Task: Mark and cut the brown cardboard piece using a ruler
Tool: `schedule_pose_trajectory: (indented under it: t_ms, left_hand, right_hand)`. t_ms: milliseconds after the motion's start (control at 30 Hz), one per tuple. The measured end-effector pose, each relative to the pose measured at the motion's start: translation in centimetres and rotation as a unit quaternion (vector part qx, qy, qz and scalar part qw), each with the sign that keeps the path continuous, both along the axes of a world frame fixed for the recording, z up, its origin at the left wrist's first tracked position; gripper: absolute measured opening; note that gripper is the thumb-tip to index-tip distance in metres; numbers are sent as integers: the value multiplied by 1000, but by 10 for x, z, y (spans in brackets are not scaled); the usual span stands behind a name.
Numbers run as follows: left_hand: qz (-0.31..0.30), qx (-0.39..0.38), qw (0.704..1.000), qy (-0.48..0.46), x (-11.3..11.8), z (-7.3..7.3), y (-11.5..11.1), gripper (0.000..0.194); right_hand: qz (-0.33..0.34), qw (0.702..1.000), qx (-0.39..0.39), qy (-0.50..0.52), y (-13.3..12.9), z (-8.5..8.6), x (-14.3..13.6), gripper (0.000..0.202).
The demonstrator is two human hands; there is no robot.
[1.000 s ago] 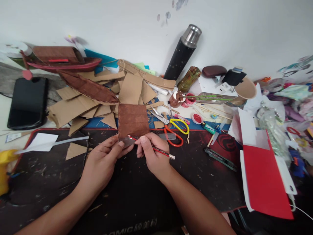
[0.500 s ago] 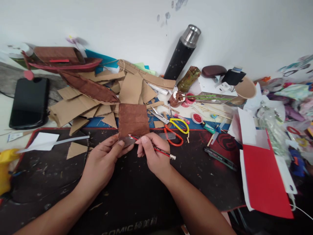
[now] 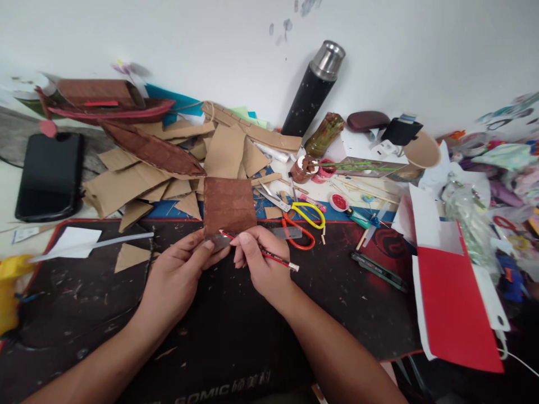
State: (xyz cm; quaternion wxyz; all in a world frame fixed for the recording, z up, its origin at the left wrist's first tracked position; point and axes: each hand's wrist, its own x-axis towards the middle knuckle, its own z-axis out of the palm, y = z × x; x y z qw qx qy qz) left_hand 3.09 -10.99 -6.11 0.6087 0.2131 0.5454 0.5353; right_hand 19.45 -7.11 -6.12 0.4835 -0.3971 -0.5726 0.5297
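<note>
My left hand point(image 3: 182, 262) pinches the near edge of a square brown-painted cardboard piece point(image 3: 229, 201), its thumb pressing a clear plastic ruler point(image 3: 219, 242) against that edge. The ruler runs under my right hand point(image 3: 263, 259) and comes out on the other side. Closed around a red-and-black pencil point(image 3: 275, 258), my right hand sets the pencil's tip at the ruler's upper edge, on or just above the brown surface. Just beyond the right hand lie scissors point(image 3: 309, 216) with one yellow and one red handle.
Cardboard scraps point(image 3: 130, 182) pile up behind, with a brown boat-shaped piece point(image 3: 154, 147) and a model boat point(image 3: 113, 109). A phone point(image 3: 50, 177) and yellow glue gun point(image 3: 10, 292) lie left. Rightward are a utility knife point(image 3: 379, 272), paint pots point(image 3: 304, 169), red paper point(image 3: 457, 308) and a thermos point(image 3: 314, 87).
The pencil tip has slid slightly left along the ruler, my right hand moving a little with it. My left hand, the cardboard and the ruler look unchanged.
</note>
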Motion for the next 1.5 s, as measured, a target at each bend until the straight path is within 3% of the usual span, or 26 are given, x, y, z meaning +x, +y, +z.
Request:
schedule_pose_trajectory:
  t_ms: [1500]
  left_hand:
    - [4, 3, 1000, 4, 0, 2, 0, 32]
  right_hand:
    - [1, 1000, -2, -9, -2, -1, 2, 46]
